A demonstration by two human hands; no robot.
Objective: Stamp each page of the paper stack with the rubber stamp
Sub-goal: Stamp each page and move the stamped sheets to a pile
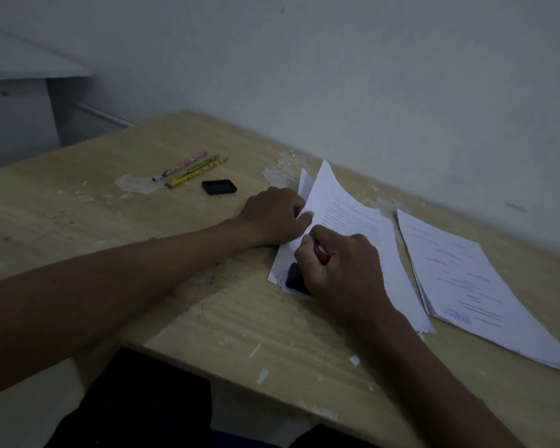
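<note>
A stack of printed white pages lies on the wooden table, its top sheet lifted and curled at the far left corner. My left hand pinches that raised sheet near its left edge. My right hand is closed around the rubber stamp, whose black base presses on the lower left corner of the page; a red part of the handle shows between my fingers. A second pile of pages lies to the right, its top sheet bearing a blue stamp mark.
A black ink pad lid or pad sits left of the papers. Behind it lie three pencils beside a patch of peeled surface. The wall runs close along the table's far edge. The table's front edge is near my body.
</note>
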